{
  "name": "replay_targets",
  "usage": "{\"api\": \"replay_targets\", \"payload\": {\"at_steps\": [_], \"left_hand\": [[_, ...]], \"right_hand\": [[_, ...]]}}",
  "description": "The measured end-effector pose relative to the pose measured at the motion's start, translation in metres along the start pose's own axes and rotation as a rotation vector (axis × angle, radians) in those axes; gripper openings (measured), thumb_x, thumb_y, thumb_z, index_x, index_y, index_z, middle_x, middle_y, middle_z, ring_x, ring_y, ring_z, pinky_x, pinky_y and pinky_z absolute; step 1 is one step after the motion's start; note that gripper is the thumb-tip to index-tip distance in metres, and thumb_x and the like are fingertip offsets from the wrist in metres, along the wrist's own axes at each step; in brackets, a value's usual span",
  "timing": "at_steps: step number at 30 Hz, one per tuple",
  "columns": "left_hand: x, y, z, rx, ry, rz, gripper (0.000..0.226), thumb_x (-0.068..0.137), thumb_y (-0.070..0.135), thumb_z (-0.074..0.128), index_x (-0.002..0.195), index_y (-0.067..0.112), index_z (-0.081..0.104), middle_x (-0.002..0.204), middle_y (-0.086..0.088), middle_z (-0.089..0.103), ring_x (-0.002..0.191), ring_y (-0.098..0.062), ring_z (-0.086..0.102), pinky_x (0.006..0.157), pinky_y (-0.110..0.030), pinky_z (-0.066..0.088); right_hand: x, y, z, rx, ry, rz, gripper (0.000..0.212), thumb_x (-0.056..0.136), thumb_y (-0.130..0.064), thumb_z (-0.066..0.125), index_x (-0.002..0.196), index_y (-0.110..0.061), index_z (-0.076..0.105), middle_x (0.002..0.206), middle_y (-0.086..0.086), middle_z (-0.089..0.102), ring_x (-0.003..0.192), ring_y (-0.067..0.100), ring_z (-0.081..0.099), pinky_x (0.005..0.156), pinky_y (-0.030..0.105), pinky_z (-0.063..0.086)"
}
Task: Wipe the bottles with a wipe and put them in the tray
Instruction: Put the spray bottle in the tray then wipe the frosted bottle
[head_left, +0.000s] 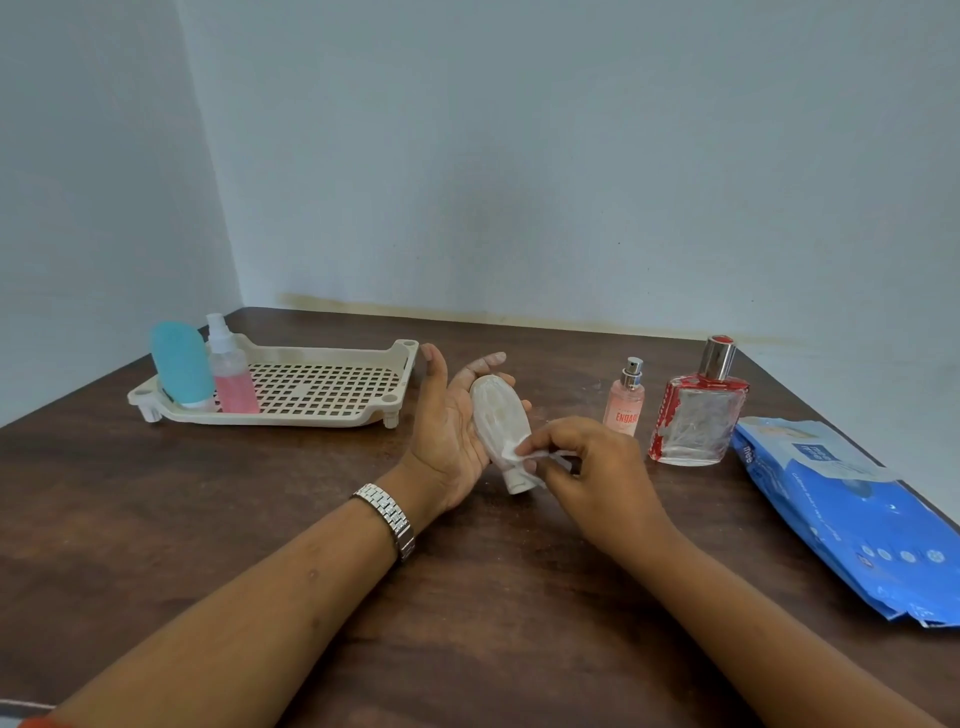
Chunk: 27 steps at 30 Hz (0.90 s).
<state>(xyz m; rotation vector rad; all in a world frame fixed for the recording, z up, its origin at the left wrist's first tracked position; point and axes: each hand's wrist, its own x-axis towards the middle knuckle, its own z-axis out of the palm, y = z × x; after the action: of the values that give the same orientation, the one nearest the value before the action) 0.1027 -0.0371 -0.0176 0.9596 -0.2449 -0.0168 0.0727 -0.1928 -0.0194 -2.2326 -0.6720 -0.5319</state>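
Wiping in progress: the left hand (447, 431) lies palm up with the thumb standing clear and cradles the white bottle (501, 421) just above the table (260, 493), right of the tray (332, 415). How far the fingers wrap behind it is hard to say. The right hand (597, 467) pinches a small wipe (519, 453) against the bottle's lower body.

The bottle's long axis runs away from the person, leaning a little left, with the narrow cap end nearest and the rounded base far. Best play, I'd judge: stroke along that axis from cap to base and roll the bottle in the palm so that every side is wiped.
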Motion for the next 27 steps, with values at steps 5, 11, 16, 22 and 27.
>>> {"api": "replay_targets", "payload": {"at_steps": [5,11,16,22,27], "left_hand": [[-0.001,-0.002,0.002,0.025,-0.019,0.013,0.086,0.075,0.077,0.029,0.123,0.01,0.053,0.095,-0.006,0.055,0.084,-0.022,0.06,0.083,-0.039,0.05],[-0.001,-0.002,0.002,0.028,-0.056,0.005,0.089,0.072,0.076,0.029,0.125,0.009,0.051,0.092,-0.005,0.057,0.08,-0.021,0.06,0.078,-0.038,0.052],[-0.002,-0.001,0.004,0.036,-0.055,-0.008,0.088,0.071,0.076,0.029,0.124,0.01,0.052,0.091,-0.004,0.058,0.082,-0.022,0.06,0.08,-0.04,0.052],[-0.003,-0.001,0.006,0.012,-0.051,-0.016,0.088,0.072,0.076,0.033,0.125,0.008,0.05,0.094,-0.007,0.054,0.086,-0.021,0.057,0.088,-0.044,0.047],[-0.003,-0.002,0.006,0.061,-0.055,-0.026,0.09,0.074,0.078,0.026,0.125,0.009,0.051,0.09,-0.004,0.053,0.072,-0.013,0.059,0.066,-0.029,0.053]], "right_hand": [[0.011,0.002,-0.001,0.067,0.106,0.076,0.018,0.081,-0.004,0.068,0.086,-0.021,0.071,0.093,-0.009,0.065,0.085,-0.008,0.054,0.072,0.0,0.039],[0.005,-0.004,0.0,-0.002,0.059,-0.052,0.018,0.081,-0.006,0.068,0.091,-0.02,0.073,0.098,-0.015,0.06,0.09,-0.009,0.053,0.077,0.002,0.041],[0.001,-0.001,-0.006,0.009,0.002,-0.02,0.019,0.08,-0.005,0.07,0.086,-0.023,0.072,0.095,-0.013,0.062,0.089,-0.005,0.056,0.075,0.002,0.042],[0.012,-0.007,-0.002,0.081,0.156,0.018,0.023,0.079,-0.008,0.072,0.097,-0.02,0.068,0.095,-0.021,0.053,0.087,-0.01,0.053,0.072,0.003,0.043],[0.002,-0.013,-0.001,-0.068,-0.029,-0.103,0.017,0.08,-0.013,0.071,0.095,-0.022,0.071,0.095,-0.017,0.056,0.087,-0.009,0.05,0.076,0.003,0.041]]}}
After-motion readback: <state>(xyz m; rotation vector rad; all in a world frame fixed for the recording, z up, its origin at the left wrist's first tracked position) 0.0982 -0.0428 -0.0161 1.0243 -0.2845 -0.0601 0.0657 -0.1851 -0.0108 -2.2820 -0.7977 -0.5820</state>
